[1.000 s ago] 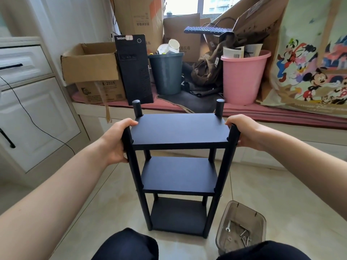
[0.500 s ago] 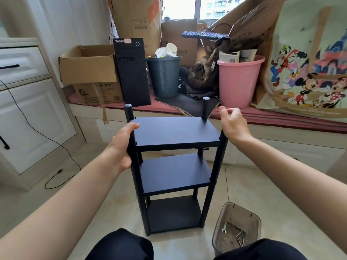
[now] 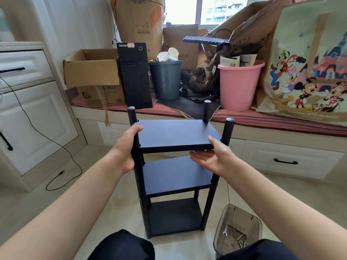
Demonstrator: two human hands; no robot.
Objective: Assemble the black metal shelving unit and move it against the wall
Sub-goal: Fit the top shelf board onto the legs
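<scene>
- Shelving unit: upright on floor, held between both hands.
- Left hand: on near-left post.
- Right hand: at top shelf's near-right corner.
- Tub: on floor, below right hand.
- Window seat: behind the unit.

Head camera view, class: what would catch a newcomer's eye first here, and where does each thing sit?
The black three-tier shelving unit stands upright at centre, the left hand gripping its near-left post and the right hand pinching the top shelf's near-right edge. Behind it on the window ledge, a pink bucket and a cartoon-printed bag stand out at right.
</scene>
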